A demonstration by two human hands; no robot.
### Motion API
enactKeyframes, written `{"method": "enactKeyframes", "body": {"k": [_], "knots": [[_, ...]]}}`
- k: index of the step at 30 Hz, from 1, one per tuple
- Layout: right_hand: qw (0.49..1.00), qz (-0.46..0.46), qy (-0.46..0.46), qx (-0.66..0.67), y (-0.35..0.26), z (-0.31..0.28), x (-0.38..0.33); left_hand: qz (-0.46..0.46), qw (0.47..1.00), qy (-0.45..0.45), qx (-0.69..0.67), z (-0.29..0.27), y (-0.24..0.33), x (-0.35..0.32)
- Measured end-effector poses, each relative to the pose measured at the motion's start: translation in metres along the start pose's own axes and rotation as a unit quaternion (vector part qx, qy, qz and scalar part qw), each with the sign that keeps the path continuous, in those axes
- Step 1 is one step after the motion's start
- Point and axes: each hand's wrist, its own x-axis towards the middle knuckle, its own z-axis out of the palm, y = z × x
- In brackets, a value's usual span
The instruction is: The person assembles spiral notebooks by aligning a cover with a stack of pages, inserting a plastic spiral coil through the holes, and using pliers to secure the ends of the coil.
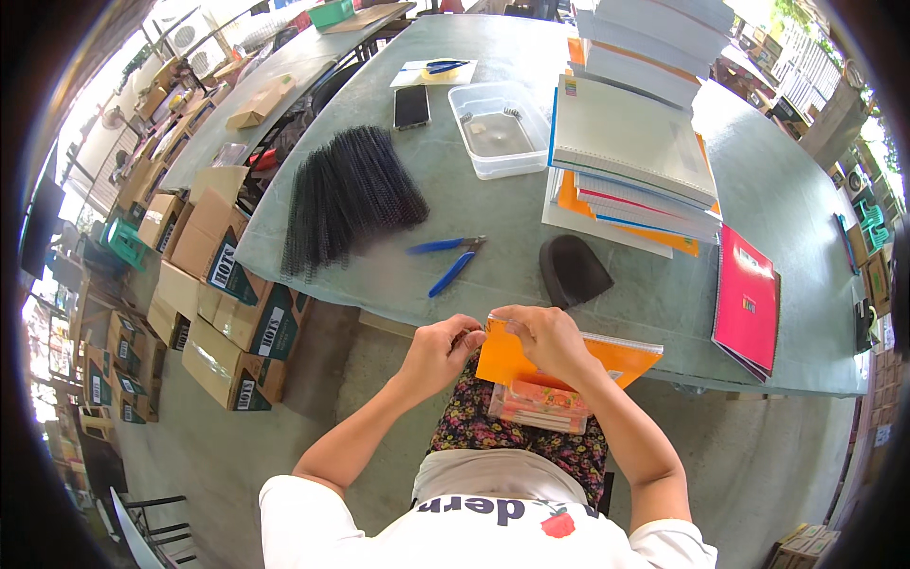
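An orange notebook [512,361] stands tilted over my lap at the table's front edge, a wire-like binding running along its upper edge. My right hand [548,339] is closed over that edge near its left end, fingers bent down onto the cover. Beside the notebook's left corner, my left hand [438,357] has thumb and fingers pinched together; whatever is between them is too small to make out. A clear-wrapped pack of orange-pink items [540,408] rests on my lap under the notebook. Blue-handled cutting pliers [450,261] lie spread on the table ahead of my left hand.
A bundle of black binding coils [355,194] lies at left. Behind are a clear plastic tub [498,137], a phone [411,107] and a second blue tool [445,66]. A black wedge-shaped block [573,270], tall notebook stacks [630,142] and red notebooks [744,303] occupy the right. Cardboard boxes [223,356] stand on the floor.
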Motion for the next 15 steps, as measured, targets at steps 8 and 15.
{"method": "enactKeyframes", "body": {"k": [8,15], "knots": [[1.000,0.010,-0.005,0.011,-0.004,0.001,-0.003,-0.191,0.976,-0.054,-0.091,-0.002,0.010,0.004],[0.994,-0.078,0.067,-0.032,-0.001,0.016,-0.004,0.067,0.996,0.056,0.032,0.009,-0.018,0.011]]}}
